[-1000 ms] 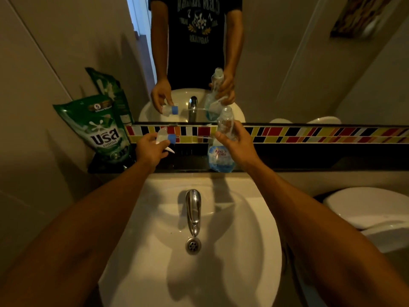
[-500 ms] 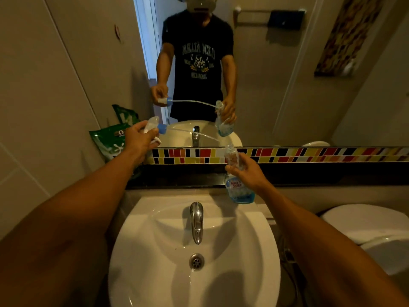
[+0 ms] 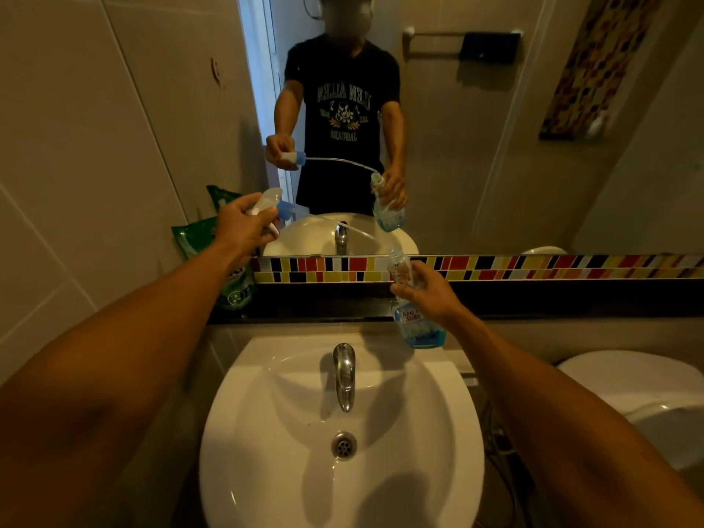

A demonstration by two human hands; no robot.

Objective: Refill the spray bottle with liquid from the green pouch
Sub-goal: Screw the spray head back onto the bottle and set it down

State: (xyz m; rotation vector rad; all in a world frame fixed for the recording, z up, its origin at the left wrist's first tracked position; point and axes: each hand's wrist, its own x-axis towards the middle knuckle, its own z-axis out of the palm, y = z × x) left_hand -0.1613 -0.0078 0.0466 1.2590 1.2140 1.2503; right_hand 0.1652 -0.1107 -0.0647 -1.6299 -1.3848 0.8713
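My right hand (image 3: 426,289) grips the clear spray bottle (image 3: 413,322) by its upper body, holding it tilted over the back rim of the sink. A little blue liquid sits in its base and its neck is uncapped. My left hand (image 3: 244,226) holds the white spray head (image 3: 272,205) with its blue collar, raised to the left. Its thin dip tube (image 3: 343,227) stretches right toward the bottle's mouth. The green pouch (image 3: 213,261) leans in the left corner of the ledge, partly hidden behind my left forearm.
A white sink (image 3: 266,432) with a chrome tap (image 3: 344,375) lies below my hands. A dark ledge (image 3: 533,302) and a coloured tile strip (image 3: 533,266) run under the mirror. A white toilet (image 3: 628,390) stands at the right.
My left hand has pulled the spray head up and left, drawing the dip tube out of the bottle. My right hand has lifted the bottle off the ledge and tilted it.
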